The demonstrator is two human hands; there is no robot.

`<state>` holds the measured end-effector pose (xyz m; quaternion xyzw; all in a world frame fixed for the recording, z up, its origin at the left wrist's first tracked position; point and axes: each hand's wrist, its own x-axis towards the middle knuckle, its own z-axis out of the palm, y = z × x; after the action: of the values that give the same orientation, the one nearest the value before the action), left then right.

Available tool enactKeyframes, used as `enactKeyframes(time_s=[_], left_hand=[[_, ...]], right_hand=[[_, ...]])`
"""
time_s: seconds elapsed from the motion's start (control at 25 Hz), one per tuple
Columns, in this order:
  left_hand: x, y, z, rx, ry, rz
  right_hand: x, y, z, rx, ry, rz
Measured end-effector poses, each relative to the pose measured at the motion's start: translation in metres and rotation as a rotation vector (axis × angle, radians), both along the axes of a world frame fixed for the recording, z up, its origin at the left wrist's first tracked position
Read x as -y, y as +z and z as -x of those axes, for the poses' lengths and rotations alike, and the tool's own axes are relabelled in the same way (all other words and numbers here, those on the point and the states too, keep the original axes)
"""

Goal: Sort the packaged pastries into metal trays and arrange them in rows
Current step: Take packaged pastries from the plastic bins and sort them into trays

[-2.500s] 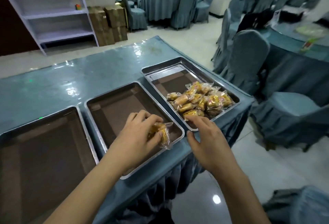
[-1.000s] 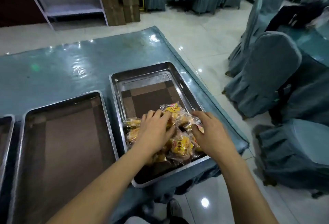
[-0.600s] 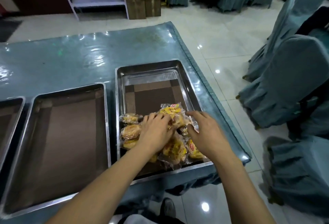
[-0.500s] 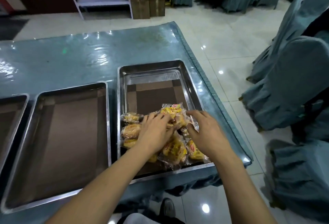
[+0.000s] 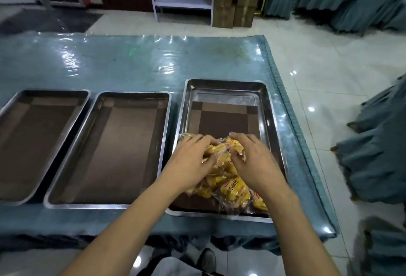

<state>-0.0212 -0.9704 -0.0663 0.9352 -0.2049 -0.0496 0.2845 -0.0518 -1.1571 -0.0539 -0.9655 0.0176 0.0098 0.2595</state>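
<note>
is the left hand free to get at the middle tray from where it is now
Probably yes. The left hand is on the pastry pile in the right tray, and the middle tray lies right beside it with nothing in between.

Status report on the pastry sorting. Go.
Left hand and right hand both gripping pastry packs heaped in right tray. Middle tray and left tray hold none. No rows yet. Nothing blocking.

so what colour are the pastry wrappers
Yellow with clear plastic edges, on the packaged pastries, seen in the head view.
</note>
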Motion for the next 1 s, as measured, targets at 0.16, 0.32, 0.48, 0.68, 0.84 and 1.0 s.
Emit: enactKeyframes(time_s=[0.16, 0.32, 0.48, 0.68, 0.84, 1.0], left_hand=[[-0.031, 0.012, 0.012, 0.014, 0.108, 0.061], [-0.067, 0.019, 0.024, 0.01, 0.238, 0.096], [-0.107, 0.023, 0.038, 0.037, 0.347, 0.115], [-0.161, 0.032, 0.057, 0.082, 0.468, 0.152], [-0.213, 0.041, 0.074, 0.089, 0.556, 0.165], [-0.269, 0.051, 0.094, 0.113, 0.649, 0.161]], right_hand=[[-0.027, 0.005, -0.009, 0.025, 0.112, -0.017], [-0.06, 0.009, -0.018, 0.056, 0.218, -0.05], [-0.099, 0.013, -0.024, 0.069, 0.338, -0.065], [-0.16, 0.024, -0.029, 0.105, 0.474, -0.09], [-0.217, 0.03, -0.026, 0.112, 0.58, -0.12], [-0.282, 0.035, -0.021, 0.127, 0.65, -0.143]])
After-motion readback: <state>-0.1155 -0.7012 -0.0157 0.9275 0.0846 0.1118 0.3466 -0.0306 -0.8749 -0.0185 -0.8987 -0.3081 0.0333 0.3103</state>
